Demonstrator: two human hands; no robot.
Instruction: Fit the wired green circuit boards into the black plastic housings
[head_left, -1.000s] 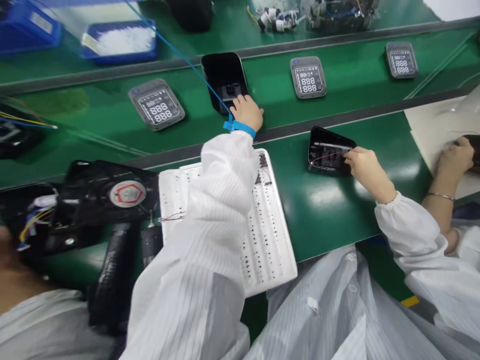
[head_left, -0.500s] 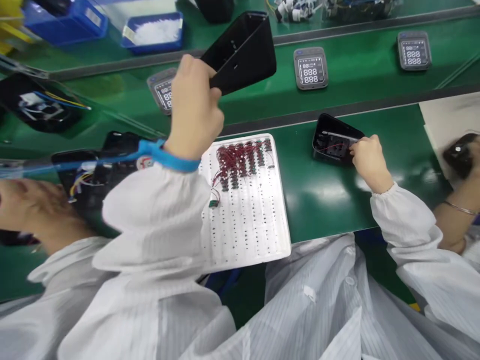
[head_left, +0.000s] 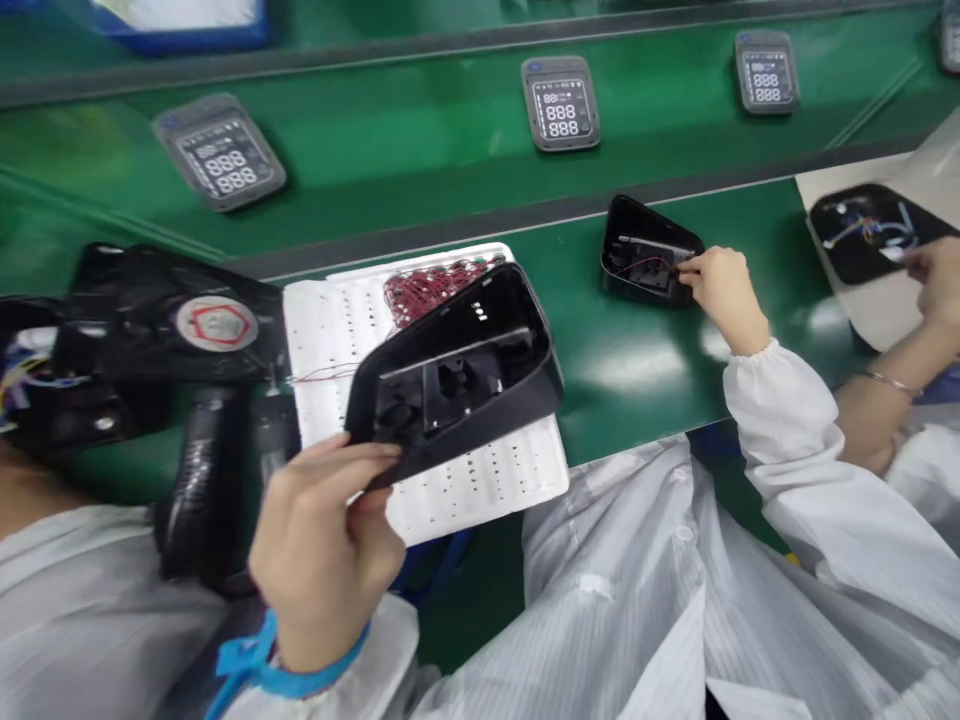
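Observation:
My left hand (head_left: 322, 555), with a blue strap at the wrist, is closed on the near end of an empty black plastic housing (head_left: 457, 375). It holds the housing tilted above a white foam tray (head_left: 480, 480). A cluster of small red-wired parts (head_left: 424, 290) sits at the tray's far edge. My right hand (head_left: 720, 290) is closed on the right edge of a second black housing (head_left: 645, 265), which lies on the green bench with a thin red wire inside it.
Three grey display units (head_left: 220, 152) (head_left: 560, 102) (head_left: 766, 70) lie on the green conveyor belt behind. Black assemblies and a black tool (head_left: 199, 470) crowd the left. At the right, a co-worker's hand (head_left: 934, 280) handles a wired black housing (head_left: 862, 225) on a white sheet.
My left hand has brought the empty housing down from high over the belt to just above the foam tray, close to me. My right hand has stayed on the second housing.

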